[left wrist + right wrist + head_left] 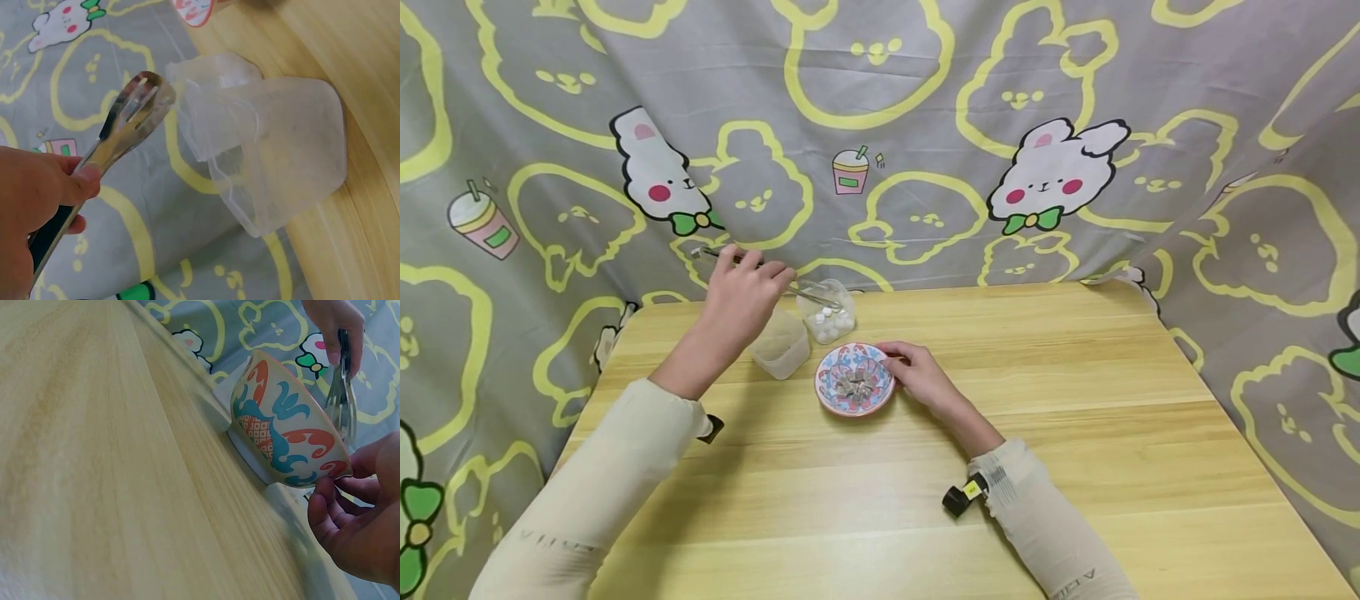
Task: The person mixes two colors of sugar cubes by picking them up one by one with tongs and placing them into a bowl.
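Note:
In the head view my left hand (741, 292) grips metal tongs (808, 295), fingers wrapped around the handles. Their tips overlap a translucent plastic container (844, 293) of small white pieces (826, 323). The left wrist view has the tongs (134, 119) with their two slotted ends close together, beside the containers. My right hand (923, 379) pinches the rim of a patterned bowl (825, 398) between thumb and fingers. Several small grey-brown pieces (859, 385) lie inside it. From the right wrist, the bowl's (275, 425) orange and teal outside shows; its contents are hidden.
A second translucent container (786, 357) stands left of the bowl, next to the one with white pieces. The wooden table (880, 508) ends at the back against a grey patterned cloth (917, 108), which also hangs along both sides.

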Available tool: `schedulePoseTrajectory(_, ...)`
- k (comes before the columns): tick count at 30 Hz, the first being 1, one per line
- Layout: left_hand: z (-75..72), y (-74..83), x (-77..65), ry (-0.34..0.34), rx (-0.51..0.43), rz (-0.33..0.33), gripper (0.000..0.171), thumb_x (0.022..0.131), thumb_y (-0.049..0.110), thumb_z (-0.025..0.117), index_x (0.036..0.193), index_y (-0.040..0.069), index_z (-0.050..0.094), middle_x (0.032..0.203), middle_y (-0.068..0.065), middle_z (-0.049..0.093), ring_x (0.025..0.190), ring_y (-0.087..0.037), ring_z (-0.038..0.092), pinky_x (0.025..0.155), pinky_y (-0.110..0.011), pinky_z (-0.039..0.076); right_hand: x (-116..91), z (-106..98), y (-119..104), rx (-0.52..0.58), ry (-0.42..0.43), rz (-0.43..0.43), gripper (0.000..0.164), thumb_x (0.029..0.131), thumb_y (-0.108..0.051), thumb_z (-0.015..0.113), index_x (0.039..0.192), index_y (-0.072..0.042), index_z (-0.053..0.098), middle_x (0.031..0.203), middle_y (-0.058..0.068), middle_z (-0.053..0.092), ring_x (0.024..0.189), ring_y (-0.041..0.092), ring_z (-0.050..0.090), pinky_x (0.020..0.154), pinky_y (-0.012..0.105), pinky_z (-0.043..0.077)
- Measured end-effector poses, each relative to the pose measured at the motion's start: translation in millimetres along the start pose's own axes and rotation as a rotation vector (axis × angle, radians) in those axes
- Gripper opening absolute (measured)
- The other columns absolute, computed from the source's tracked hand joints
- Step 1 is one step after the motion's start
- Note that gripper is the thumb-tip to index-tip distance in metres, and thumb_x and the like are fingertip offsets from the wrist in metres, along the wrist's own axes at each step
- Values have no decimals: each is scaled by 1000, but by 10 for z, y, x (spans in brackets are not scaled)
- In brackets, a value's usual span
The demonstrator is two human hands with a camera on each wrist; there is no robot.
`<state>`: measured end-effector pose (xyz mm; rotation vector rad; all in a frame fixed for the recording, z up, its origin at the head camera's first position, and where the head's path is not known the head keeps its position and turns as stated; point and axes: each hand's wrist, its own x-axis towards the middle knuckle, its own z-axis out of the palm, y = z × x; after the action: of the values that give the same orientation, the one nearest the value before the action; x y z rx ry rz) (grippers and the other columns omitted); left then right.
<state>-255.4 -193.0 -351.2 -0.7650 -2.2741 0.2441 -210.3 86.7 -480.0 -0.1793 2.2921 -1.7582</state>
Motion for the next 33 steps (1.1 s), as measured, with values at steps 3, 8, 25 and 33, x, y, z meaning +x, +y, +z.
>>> schedulePoseTrajectory(3, 49, -22, 14, -70, -17, -25, 25, 101, 2, 60, 106, 14, 81, 98, -3, 81, 89, -29, 63, 98, -50, 41, 1, 1, 4, 2, -2, 6, 36, 106, -15, 54, 140, -8, 64, 139, 12, 66, 122, 23, 63, 101, 33, 52)
schedulePoseTrajectory(8, 93, -65, 69, -242, -50, -74, 24, 98, 3, 65, 106, 17, 82, 96, -4, 81, 89, -29, 61, 100, -50, 38, 5, 3, 14, 6, -3, 13, 36, 107, -15, 54, 141, -8, 64, 140, 12, 66, 125, 23, 63, 105, 37, 52)
schedulePoseTrajectory(25, 230, -92, 193, -485, -141, -85, 16, 89, 7, 76, 95, 20, 82, 82, -3, 79, 84, -29, 56, 91, -48, 32, 14, 6, 9, -12, -1, 15, 36, 106, -17, 55, 141, -10, 64, 139, 11, 66, 124, 23, 63, 107, 40, 51)
schedulePoseTrajectory(33, 282, -58, 224, -515, -123, -71, 13, 92, 10, 75, 95, 19, 83, 83, -5, 79, 85, -29, 58, 96, -48, 33, 16, -2, 17, -24, 0, 16, 36, 107, -18, 55, 141, -12, 64, 139, 10, 66, 121, 21, 63, 101, 36, 52)
